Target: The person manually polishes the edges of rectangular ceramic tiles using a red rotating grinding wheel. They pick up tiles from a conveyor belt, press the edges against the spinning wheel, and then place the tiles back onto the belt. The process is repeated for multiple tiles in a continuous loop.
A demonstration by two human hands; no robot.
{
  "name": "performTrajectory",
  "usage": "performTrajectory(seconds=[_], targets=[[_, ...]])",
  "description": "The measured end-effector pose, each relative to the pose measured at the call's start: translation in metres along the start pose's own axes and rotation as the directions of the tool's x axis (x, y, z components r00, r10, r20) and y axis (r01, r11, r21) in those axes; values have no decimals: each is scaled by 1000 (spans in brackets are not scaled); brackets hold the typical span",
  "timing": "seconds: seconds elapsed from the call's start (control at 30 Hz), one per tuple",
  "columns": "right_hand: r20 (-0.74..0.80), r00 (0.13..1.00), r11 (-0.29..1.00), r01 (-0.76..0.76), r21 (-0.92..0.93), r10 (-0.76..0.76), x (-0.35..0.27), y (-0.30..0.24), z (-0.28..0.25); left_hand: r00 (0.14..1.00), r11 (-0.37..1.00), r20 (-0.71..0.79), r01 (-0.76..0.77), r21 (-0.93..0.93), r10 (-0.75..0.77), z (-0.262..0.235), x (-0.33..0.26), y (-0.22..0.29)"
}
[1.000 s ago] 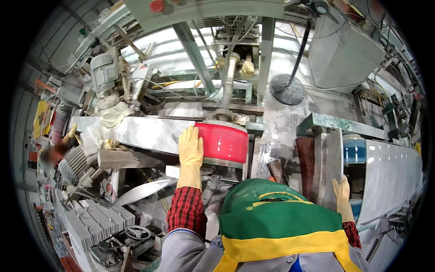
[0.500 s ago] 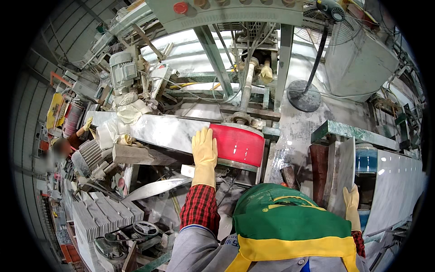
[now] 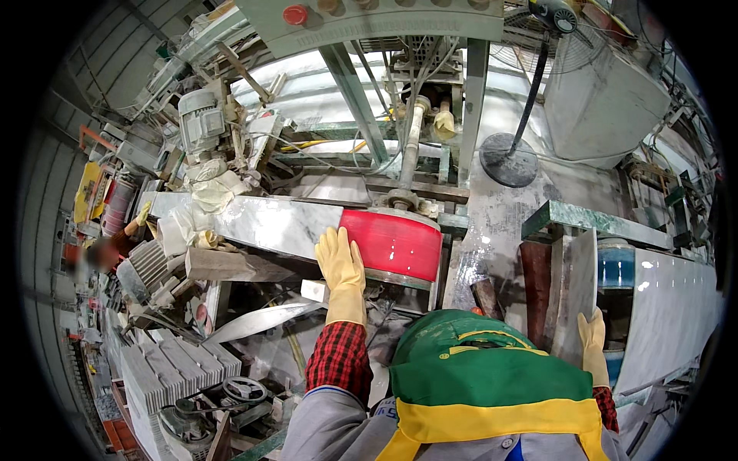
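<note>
My left hand (image 3: 340,269), in a pale yellow rubber glove, lies with outstretched fingers on the near side of a white-and-grey marble strip (image 3: 273,223). The fingertips rest where the strip meets a glossy red belt (image 3: 392,244) running round a roller. Over on the right, my right hand (image 3: 592,338), gloved alike, is against the edge of an upright grey board (image 3: 567,288). Its thumb and fingers stand apart. Right of it are blue rollers (image 3: 615,269) and a pale, glossy marble slab (image 3: 667,307).
Ahead stands a control panel (image 3: 369,21) with a red button. A standing fan (image 3: 509,160) is at the far right. To the left are a motor (image 3: 201,121), a wooden beam (image 3: 231,265) and stacked grey slabs (image 3: 177,361). Another person's gloved hand (image 3: 143,213) shows at far left.
My left hand has drawn back toward me across the marble strip, its fingers a little more spread. My right hand stays at the board. The whole view has shifted slightly.
</note>
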State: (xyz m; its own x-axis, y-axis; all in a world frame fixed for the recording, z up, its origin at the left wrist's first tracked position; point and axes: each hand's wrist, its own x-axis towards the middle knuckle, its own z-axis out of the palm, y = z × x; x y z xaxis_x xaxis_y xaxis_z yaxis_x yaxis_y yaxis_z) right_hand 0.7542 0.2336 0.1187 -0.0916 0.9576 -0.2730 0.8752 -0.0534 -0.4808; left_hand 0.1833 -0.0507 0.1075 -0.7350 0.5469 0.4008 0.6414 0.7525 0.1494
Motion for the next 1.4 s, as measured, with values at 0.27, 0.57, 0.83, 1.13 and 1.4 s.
performTrajectory(seconds=[0.27, 0.57, 0.83, 1.13, 1.4], targets=[[47, 998, 998, 39, 42, -41, -15, -1, -10, 1000, 999, 5, 12, -32, -12, -2, -5, 1], [416, 890, 949, 54, 311, -187, -59, -155, -48, 889, 603, 405, 206, -771, 214, -28, -29, 79], [709, 536, 883, 179, 434, -458, -27, -314, -67, 529, -433, 540, 848, -305, 655, -89, -54, 194], [233, 441, 483, 859, 170, -867, -14, -362, -21, 483, -540, 856, 777, -324, 183, -119, -41, 167], [525, 818, 498, -362, 788, -236, -16, -184, 47, 435, -807, 817, 587, 60, 377, -50, -63, 102]])
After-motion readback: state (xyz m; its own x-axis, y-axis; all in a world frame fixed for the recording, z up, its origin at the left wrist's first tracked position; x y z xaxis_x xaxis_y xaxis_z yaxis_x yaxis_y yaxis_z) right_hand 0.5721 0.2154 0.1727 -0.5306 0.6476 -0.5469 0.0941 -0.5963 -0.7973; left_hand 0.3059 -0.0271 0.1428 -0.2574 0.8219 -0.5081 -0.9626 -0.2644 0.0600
